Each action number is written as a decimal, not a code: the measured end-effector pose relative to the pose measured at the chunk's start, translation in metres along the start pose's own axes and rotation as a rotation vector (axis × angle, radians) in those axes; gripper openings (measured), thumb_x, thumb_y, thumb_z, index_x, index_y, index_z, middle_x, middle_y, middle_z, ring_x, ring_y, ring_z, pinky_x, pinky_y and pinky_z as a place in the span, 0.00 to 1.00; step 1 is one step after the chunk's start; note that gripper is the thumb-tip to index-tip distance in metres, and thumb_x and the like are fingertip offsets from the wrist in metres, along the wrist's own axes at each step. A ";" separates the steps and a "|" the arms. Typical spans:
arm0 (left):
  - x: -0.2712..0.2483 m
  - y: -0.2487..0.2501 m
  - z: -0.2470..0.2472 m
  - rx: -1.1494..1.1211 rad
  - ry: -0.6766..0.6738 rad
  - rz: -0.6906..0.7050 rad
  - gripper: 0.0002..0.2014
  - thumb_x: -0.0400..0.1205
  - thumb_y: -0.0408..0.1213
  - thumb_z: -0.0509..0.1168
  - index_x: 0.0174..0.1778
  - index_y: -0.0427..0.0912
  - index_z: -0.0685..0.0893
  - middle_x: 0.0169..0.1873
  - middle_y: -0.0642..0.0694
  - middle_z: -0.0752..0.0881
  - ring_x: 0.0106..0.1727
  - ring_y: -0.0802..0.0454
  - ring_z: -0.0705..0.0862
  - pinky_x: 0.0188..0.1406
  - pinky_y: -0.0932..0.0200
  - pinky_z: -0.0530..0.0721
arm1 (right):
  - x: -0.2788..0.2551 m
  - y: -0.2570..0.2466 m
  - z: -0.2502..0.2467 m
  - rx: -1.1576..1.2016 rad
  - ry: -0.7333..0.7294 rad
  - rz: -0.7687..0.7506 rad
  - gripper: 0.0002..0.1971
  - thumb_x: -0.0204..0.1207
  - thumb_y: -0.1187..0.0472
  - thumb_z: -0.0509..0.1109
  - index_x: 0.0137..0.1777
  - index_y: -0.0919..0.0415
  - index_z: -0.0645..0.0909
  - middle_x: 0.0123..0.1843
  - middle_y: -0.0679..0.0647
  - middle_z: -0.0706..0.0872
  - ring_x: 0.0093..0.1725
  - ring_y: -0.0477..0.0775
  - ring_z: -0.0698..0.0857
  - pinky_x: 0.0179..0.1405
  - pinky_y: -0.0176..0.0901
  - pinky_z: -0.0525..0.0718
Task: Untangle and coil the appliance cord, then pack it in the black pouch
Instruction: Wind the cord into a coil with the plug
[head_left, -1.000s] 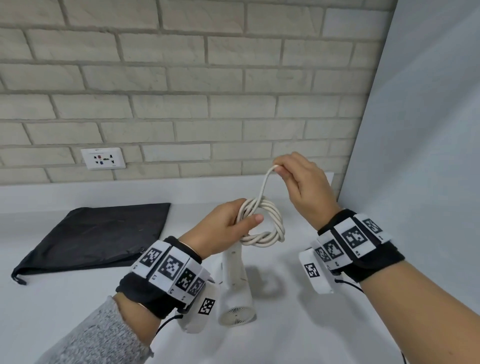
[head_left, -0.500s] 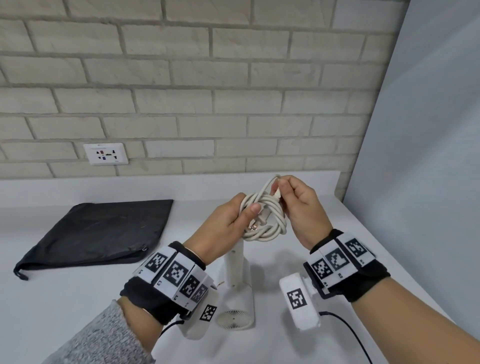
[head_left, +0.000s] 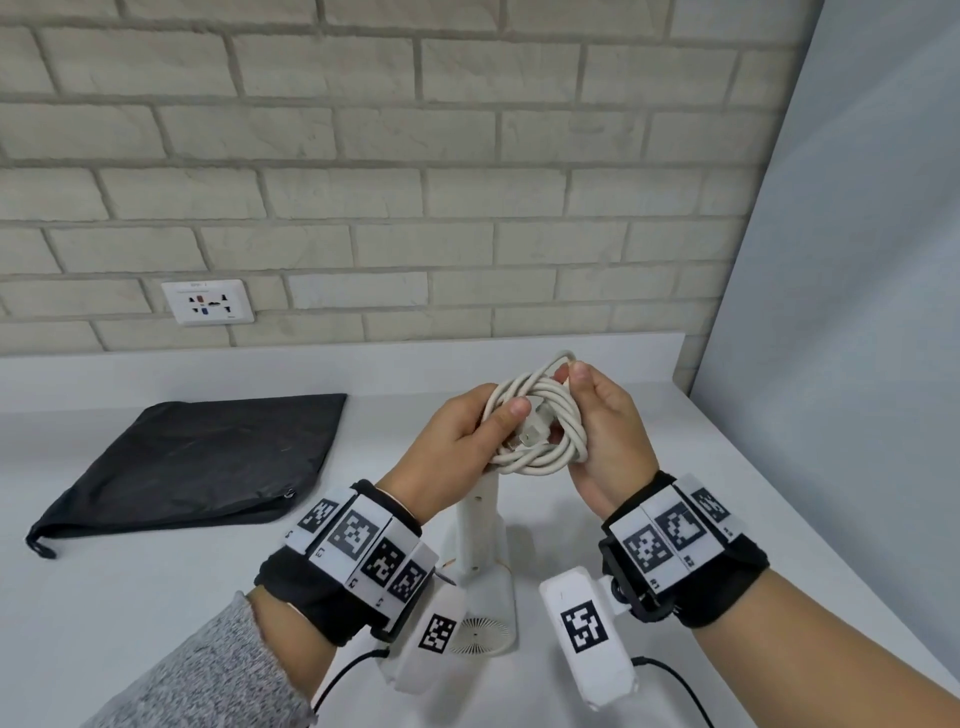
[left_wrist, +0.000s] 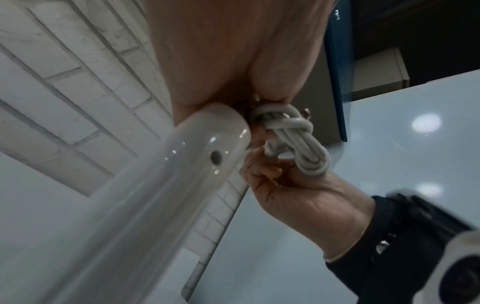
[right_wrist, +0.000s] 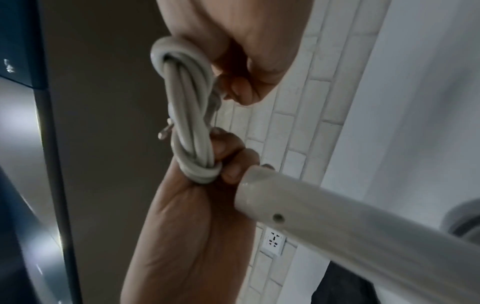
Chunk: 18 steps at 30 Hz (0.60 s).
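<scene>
The white appliance cord (head_left: 540, 421) is wound into a small coil held above the counter, its plug (head_left: 530, 434) lying across the middle. My left hand (head_left: 467, 441) grips the coil's left side, thumb on top. My right hand (head_left: 571, 374) pinches the top loop and cups the right side. The cord runs into a white hair dryer (head_left: 483, 545) hanging under the coil, head near the counter. In the right wrist view the coil (right_wrist: 187, 102) stands between both hands, with the plug prongs (right_wrist: 165, 131) sticking out. The black pouch (head_left: 208, 462) lies flat at left.
A brick wall with a white socket (head_left: 208, 309) runs behind the white counter (head_left: 130, 597). A pale panel (head_left: 857, 312) closes off the right side. The counter's back ledge (head_left: 363, 358) is just beyond the hands.
My right hand has come down from holding a raised loop and now sits against the coil. The last loop lies on the coil and the plug shows in its middle.
</scene>
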<state>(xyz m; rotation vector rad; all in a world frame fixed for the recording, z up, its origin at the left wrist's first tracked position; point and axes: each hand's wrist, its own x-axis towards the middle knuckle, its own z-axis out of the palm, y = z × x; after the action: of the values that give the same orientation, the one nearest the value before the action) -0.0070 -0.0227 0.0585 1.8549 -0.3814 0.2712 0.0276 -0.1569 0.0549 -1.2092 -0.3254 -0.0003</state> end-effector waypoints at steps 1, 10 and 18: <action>0.000 -0.001 0.000 -0.024 0.003 -0.006 0.17 0.82 0.45 0.58 0.46 0.31 0.79 0.34 0.44 0.79 0.34 0.57 0.77 0.36 0.66 0.76 | 0.000 0.001 0.000 0.028 -0.021 0.021 0.14 0.84 0.58 0.51 0.42 0.63 0.73 0.39 0.62 0.77 0.37 0.56 0.78 0.38 0.44 0.82; 0.002 0.000 -0.004 0.103 0.160 0.007 0.22 0.83 0.51 0.51 0.50 0.33 0.77 0.37 0.37 0.82 0.39 0.54 0.79 0.43 0.61 0.78 | 0.001 -0.016 0.000 0.136 -0.217 0.247 0.10 0.79 0.71 0.55 0.46 0.60 0.76 0.29 0.51 0.86 0.30 0.46 0.82 0.35 0.36 0.83; 0.008 -0.005 -0.006 0.220 0.301 0.003 0.15 0.83 0.46 0.55 0.41 0.37 0.73 0.27 0.50 0.76 0.29 0.57 0.74 0.27 0.71 0.72 | -0.012 -0.022 0.012 -0.119 -0.295 0.197 0.22 0.72 0.69 0.70 0.65 0.58 0.73 0.41 0.54 0.80 0.41 0.58 0.83 0.32 0.45 0.86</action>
<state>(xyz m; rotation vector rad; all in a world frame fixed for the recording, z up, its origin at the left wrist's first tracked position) 0.0022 -0.0164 0.0585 1.9894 -0.1508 0.6059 0.0099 -0.1556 0.0759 -1.3578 -0.4672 0.3365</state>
